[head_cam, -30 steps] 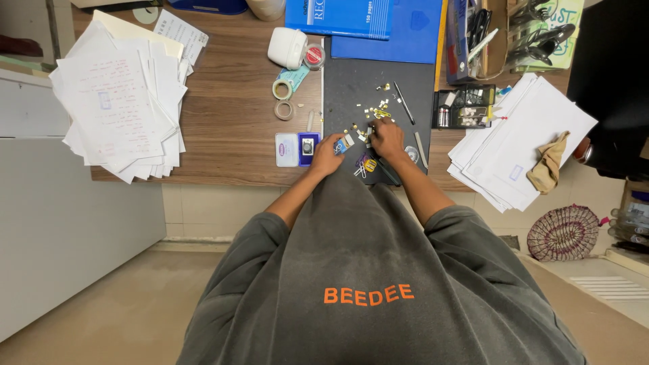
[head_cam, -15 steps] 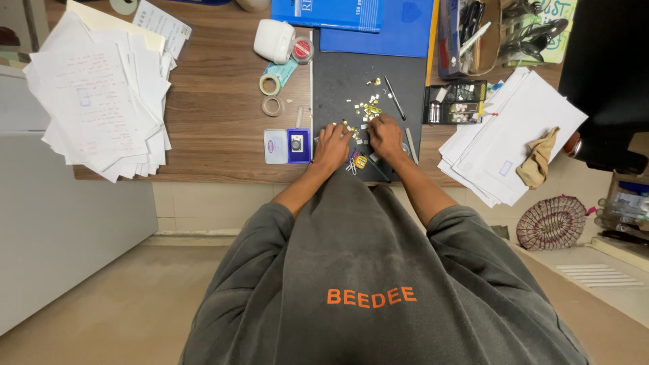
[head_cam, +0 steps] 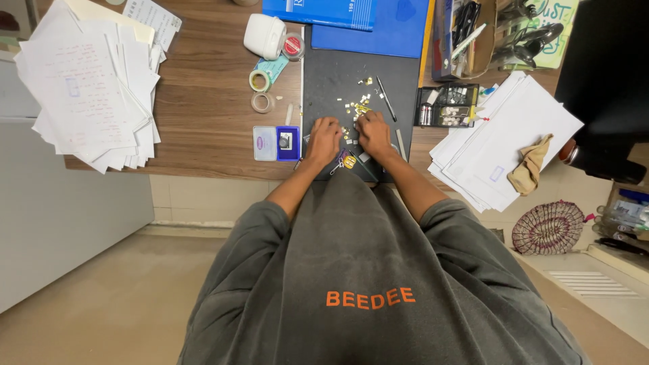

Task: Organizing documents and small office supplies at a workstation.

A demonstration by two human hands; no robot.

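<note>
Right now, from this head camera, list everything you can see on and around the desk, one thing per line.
black mat: one, black, desk centre
small parts: many, pale and yellow, scattered on the mat
thin tools: two, dark and grey, on the mat's right side
small open box: one, blue and white, left of the mat
tape rolls: two, clear and pale green, left of the mat
white tub: one, white, above the tape
paper stack: one, white, desk's left end
envelopes: several, white, desk's right end
cloth: one, tan, on the envelopes
parts tray: one, black, right of the mat
blue folders: two, blue, top edge
left hand: on the mat, over parts
right hand: on the mat, over parts
</note>
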